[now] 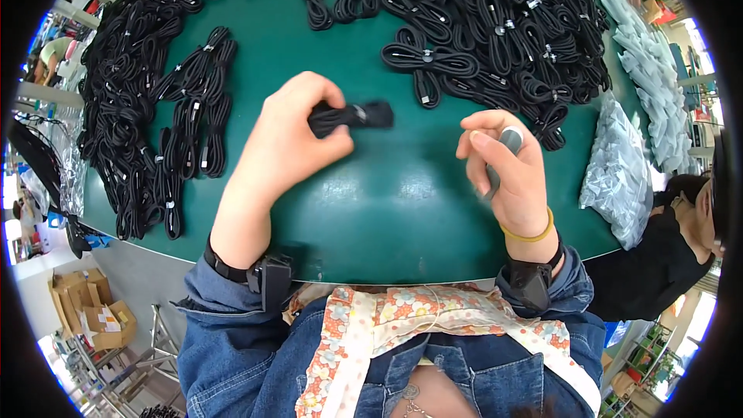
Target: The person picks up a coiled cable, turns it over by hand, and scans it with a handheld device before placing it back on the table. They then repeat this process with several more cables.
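My left hand (282, 131) is curled around a bundled black cable (375, 114), held over the middle of the green table. The bundle's free end points right and is blurred; a pale tie or tag shows near its middle. To the right, my right hand (515, 174) grips a grey pen-shaped tool (511, 141) with a lighter round end. Its lower end is partly hidden by the fingers and smeared. The two hands are apart, and the tool does not touch the bundle.
Bundled black cables (495, 19) lie piled at the back right, with another heap (124, 108) along the left. A clear bag of pale pieces (617, 174) sits at the right edge of the green table (371, 224). Beyond it is another person (658, 263) in black.
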`<state>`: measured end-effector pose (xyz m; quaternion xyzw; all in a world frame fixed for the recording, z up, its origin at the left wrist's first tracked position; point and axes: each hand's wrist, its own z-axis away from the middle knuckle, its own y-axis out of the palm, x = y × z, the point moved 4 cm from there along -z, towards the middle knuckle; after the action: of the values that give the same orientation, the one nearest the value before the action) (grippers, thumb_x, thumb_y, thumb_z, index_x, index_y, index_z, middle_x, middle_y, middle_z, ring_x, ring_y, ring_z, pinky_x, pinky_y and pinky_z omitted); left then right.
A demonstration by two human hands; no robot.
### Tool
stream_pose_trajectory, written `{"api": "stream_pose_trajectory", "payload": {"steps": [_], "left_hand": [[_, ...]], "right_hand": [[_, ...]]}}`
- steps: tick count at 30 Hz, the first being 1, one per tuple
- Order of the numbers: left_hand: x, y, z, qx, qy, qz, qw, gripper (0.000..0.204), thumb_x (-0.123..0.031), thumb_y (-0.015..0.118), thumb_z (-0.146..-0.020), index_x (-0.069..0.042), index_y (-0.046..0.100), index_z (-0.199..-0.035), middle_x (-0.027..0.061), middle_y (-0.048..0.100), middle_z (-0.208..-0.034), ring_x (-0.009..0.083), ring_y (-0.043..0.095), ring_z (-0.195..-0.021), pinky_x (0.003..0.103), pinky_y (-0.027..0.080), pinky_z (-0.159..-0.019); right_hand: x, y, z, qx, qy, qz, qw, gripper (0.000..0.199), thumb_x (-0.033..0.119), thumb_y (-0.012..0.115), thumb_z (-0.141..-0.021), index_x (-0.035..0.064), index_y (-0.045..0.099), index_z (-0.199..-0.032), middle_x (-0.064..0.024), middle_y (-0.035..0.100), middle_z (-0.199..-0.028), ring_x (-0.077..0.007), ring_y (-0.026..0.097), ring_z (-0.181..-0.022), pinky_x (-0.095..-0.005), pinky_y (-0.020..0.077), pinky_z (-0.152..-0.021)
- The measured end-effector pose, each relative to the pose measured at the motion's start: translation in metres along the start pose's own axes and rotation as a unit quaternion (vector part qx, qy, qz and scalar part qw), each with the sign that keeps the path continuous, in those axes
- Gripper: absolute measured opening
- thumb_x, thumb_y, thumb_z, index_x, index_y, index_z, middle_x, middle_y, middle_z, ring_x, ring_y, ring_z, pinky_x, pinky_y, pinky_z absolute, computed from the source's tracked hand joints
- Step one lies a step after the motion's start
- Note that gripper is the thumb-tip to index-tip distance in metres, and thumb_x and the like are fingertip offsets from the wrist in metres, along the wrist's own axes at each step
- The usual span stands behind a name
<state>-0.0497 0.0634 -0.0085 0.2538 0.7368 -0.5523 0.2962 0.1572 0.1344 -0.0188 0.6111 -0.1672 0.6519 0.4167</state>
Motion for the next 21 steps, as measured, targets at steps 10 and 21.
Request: {"api": "stream_pose_trajectory", "payload": {"steps": [10, 21], "left_hand": [[-0.042, 0.012, 0.021, -0.043, 0.163, 0.272, 0.947, 0.023, 0.006, 0.059, -0.057, -0.003, 0.047, -0.075, 0.0146, 0.05, -0.091, 0.0214, 0.052, -0.079, 0.029, 0.043, -0.068], [-0.035, 0.02, 0.025, -0.123, 0.104, 0.409, 0.898, 0.023, 0.006, 0.059, -0.065, -0.001, 0.049, -0.084, 0.0141, 0.053, -0.091, 0.0183, 0.052, -0.082, 0.028, 0.044, -0.069]], "right_hand": [[0.018, 0.011, 0.008, 0.069, -0.247, 0.197, 0.946, 0.048, 0.005, 0.064, -0.066, -0.0022, 0.045, -0.11, -0.0076, 0.053, -0.089, -0.0034, 0.044, -0.055, -0.0144, 0.033, -0.046], [0.018, 0.01, 0.016, 0.043, -0.292, 0.163, 0.941, 0.055, 0.003, 0.069, -0.06, -0.0018, 0.046, -0.11, -0.0093, 0.055, -0.092, -0.0008, 0.04, -0.049, -0.013, 0.0303, -0.043]]}}
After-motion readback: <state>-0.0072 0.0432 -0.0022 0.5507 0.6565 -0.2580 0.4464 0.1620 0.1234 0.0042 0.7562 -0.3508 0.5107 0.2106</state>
